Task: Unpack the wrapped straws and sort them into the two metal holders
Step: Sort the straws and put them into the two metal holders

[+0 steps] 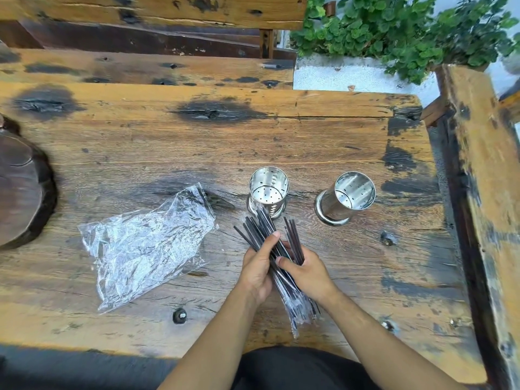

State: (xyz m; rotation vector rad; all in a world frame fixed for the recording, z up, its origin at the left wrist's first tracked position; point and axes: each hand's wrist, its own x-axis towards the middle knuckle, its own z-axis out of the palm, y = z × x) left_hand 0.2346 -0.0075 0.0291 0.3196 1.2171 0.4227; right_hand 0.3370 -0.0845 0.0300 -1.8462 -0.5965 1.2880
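A bundle of thin black straws (pixel 260 229), each in clear wrapping, is held over the near middle of the wooden table (pixel 140 142). My left hand (pixel 257 266) grips the bundle from the left, thumb on top. My right hand (pixel 305 270) holds it from the right, with a few straws fanned apart between the fingers. The straws' wrapped lower ends (pixel 302 313) trail toward me. Two perforated metal holders stand upright and empty just beyond the hands: the left holder (pixel 268 190) right behind the straw tips, the right holder (pixel 350 195) farther right.
A crumpled clear plastic bag (pixel 146 246) lies flat on the table to the left of my hands. A dark round wooden slab (pixel 22 190) sits at the left edge. A wooden bench (pixel 484 192) runs along the right, with green plants (pixel 399 32) behind.
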